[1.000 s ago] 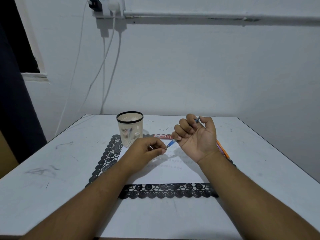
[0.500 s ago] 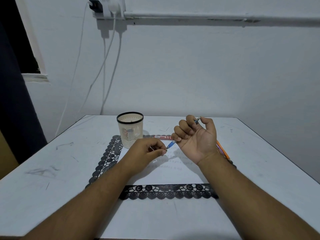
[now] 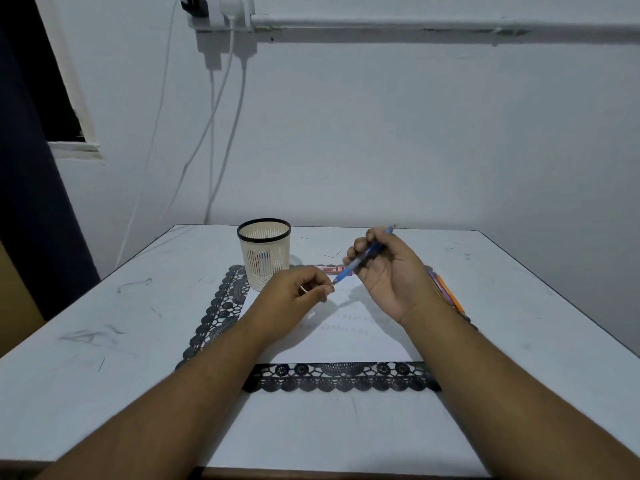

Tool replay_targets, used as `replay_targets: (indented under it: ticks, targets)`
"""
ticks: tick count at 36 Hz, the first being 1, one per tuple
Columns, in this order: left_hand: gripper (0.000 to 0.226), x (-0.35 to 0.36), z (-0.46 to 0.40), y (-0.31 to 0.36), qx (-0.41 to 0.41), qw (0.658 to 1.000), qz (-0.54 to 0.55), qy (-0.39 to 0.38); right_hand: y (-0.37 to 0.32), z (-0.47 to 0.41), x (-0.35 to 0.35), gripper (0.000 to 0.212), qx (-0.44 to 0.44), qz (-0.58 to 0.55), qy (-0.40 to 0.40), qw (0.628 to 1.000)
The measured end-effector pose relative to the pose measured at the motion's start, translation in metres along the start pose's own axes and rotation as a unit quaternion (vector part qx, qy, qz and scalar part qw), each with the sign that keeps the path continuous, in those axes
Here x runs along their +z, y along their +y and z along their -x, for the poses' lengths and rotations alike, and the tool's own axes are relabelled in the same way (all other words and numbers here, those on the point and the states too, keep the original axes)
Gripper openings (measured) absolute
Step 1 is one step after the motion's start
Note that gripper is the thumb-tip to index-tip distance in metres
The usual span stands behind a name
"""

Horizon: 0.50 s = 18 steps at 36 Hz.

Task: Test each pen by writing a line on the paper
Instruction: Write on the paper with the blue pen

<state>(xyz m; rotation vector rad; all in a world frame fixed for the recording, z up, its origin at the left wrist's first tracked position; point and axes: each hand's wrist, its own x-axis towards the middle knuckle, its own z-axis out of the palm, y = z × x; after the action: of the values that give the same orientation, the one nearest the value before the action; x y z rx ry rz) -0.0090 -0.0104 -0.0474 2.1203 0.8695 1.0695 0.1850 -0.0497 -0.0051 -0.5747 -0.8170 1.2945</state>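
Two hands are raised over the paper [image 3: 349, 344] on the table [image 3: 104, 327]. A blue pen [image 3: 360, 261] is gripped in the right hand [image 3: 391, 271], tip pointing down-left, clear of the sheet. Something small, perhaps its cap, seems pinched in the left hand [image 3: 294, 296]; it cannot be made out. The step in hand is judged to be readying this pen; next, the tip must be lowered and a line drawn beside the faint marks. More pens are seen in the cup [image 3: 265, 254].
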Motion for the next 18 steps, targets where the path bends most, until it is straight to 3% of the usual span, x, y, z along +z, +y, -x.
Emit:
replay_targets:
  ticks: [5,8,13,18]
  targets:
    - [0.009,-0.004,-0.001,-0.001,-0.006,0.999,0.009,0.036,0.005,0.001,-0.003,0.023,0.013,0.256,0.014,0.967]
    - [0.010,-0.006,-0.002,-0.002,-0.005,0.999,0.001,0.041,0.005,0.001,-0.006,0.017,0.052,0.219,-0.014,0.974]
    - [0.018,-0.012,-0.004,-0.004,-0.039,0.998,-0.013,0.047,-0.007,-0.003,-0.010,0.019,0.023,0.141,0.003,0.990]
    - [0.030,-0.016,0.000,-0.008,-0.104,0.991,-0.083,0.030,-0.015,0.001,-0.029,0.020,0.020,0.295,0.025,0.955]
